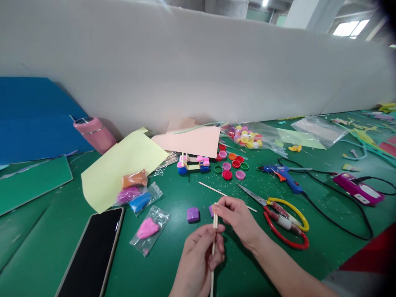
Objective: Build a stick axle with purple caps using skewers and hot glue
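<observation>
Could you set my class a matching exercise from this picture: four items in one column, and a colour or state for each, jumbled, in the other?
1. Scissors
2. Phone
3. Glue gun
4. Left hand

A. Mostly blue
B. Gripping a pale stick
C. One loop red, the other yellow
D. Black screen facing up

Pairs: 1-C, 2-D, 3-A, 4-B

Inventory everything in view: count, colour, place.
Sticks: several, pale, held and loose
Blocks: two, purple, centre
Model: one, multicoloured, centre
Caps: many, mixed, centre, some bagged
Scissors: one, red/yellow, right
Glue gun: one, blue, right
Device: one, magenta, right
Phone: one, black, left
Packets: four, mixed, left
Sheets: several, pastel, back
Flask: one, pink, left
Boards: two, blue and green, left
Scraps: many, mixed, right
Table: one, green, beneath
Partition: one, white, back
Left hand: one, bare, front
Right hand: one, bare, front
</observation>
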Tool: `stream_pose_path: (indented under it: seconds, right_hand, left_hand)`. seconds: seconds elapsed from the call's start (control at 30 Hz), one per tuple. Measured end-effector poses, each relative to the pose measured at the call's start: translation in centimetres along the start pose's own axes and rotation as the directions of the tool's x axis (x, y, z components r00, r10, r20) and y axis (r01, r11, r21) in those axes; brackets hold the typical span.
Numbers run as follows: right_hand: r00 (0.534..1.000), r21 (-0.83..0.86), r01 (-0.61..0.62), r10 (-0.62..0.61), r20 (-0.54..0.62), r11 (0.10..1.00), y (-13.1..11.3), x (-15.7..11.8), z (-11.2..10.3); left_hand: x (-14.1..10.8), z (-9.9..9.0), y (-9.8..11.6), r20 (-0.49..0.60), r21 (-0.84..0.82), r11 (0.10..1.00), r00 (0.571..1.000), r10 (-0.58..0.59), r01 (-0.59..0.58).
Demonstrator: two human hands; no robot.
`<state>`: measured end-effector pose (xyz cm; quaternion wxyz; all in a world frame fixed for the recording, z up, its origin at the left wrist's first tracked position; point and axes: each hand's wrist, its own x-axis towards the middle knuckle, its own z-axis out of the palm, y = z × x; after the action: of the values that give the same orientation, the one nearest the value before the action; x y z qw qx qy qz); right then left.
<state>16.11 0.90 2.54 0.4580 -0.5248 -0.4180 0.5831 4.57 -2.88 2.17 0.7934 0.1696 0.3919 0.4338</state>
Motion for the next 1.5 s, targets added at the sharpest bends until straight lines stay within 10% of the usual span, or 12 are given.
stream_pose_path:
  seconds: [1.5]
  right_hand:
    - [0.993,-0.028,0.113,-0.112,0.030,0.993,0.14,0.00,-0.07]
  left_hand:
    - [0.35,-0.25,-0.23,0.002,0.060,0.997,0.999,0.038,-0.038]
